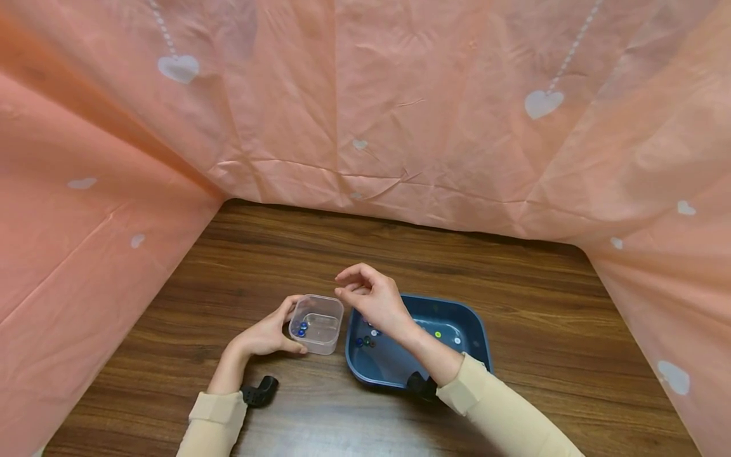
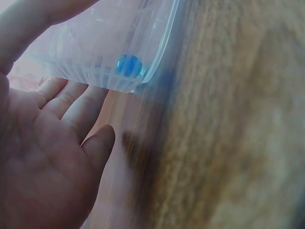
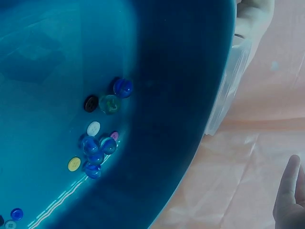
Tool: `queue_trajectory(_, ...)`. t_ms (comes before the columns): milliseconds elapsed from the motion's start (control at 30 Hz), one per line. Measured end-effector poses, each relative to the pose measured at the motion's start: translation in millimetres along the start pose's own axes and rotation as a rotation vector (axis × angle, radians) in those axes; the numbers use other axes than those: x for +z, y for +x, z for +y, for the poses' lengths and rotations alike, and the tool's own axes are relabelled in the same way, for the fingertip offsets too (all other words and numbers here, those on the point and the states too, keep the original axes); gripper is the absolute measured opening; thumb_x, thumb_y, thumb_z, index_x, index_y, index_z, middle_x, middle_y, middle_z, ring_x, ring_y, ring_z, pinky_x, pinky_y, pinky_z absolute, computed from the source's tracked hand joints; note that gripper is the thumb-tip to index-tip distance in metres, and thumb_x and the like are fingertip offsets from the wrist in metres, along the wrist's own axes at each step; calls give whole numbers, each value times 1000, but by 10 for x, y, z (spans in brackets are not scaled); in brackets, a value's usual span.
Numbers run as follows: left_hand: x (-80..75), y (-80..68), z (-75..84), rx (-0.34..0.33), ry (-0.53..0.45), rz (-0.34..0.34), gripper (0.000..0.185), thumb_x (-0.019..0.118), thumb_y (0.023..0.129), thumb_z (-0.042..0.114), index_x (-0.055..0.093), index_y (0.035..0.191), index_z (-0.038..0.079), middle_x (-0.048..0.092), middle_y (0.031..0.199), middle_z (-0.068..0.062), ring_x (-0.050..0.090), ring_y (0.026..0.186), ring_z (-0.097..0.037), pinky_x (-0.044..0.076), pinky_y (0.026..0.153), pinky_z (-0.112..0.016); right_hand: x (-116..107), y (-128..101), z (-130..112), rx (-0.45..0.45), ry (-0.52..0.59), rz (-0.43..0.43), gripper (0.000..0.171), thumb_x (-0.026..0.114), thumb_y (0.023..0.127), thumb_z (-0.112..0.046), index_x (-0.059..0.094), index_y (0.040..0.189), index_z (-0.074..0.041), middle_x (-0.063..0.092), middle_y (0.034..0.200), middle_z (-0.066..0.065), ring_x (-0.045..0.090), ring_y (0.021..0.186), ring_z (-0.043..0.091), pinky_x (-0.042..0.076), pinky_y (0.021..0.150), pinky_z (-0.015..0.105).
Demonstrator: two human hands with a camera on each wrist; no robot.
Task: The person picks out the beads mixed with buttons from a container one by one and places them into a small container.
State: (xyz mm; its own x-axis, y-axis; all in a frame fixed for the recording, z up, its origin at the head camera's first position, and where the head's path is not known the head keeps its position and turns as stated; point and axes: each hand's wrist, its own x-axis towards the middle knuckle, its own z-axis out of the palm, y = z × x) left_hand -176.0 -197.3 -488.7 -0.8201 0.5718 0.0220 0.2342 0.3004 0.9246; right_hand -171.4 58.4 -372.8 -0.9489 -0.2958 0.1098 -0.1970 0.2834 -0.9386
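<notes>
Cream sleeves come in from the near edge of the wooden worktop (image 1: pixel 514 298), each with a small black wrist camera beside it. On the left, the left hand (image 1: pixel 265 336) curls round the near side of a small clear plastic box (image 1: pixel 316 324), thumb along its front wall; a blue bead (image 2: pixel 128 64) lies in the box's corner. Just to the right of the box, touching or nearly so, sits a dark blue tray (image 1: pixel 474 324) with a scatter of blue marbles (image 3: pixel 95 152) and a few small buttons (image 3: pixel 93 128) in its bottom. Above the gap between box and tray hangs the right hand (image 1: pixel 371 298), fingers bent with the fingertips drawn together; whether they pinch anything I cannot tell. Pink sheeting with white hearts (image 1: pixel 365 114) walls the worktop on three sides.
</notes>
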Motion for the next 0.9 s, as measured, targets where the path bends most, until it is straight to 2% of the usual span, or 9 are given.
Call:
queue_trajectory(100,3,1,10,-2,4,3,91,85,74,8,25,142,6,49,140,-25,46,128,-40,25,105,-55,-15,-6,12,7,2,1,19,75,86,-14,69,104,-15,69,86,3,68,79,35,44,46,26)
queue_trajectory(333,14,3,2,2,4,10,91,85,73,8,26,142,7,50,140,-24,47,127,-40,29,104,-49,-42,-8,40,-16,-15,28,19,75,85,-11,69,103,-14,69,87,3,69,78,26,52,65,26)
queue_trajectory(633,14,-10,1,-4,-19,7,92,85,73,7,25,143,5,48,140,-25,46,128,-41,29,103,-51,-58,-24,48,-7,-13,31,19,75,85,-10,69,103,-13,69,87,2,67,75,17,53,67,27)
queue_trajectory(900,14,9,-1,11,-8,9,91,85,73,6,26,142,6,44,145,-23,45,130,-39,31,104,-43,-93,-42,59,0,-25,38,19,75,86,-11,69,103,-13,69,89,2,66,76,13,53,68,28)
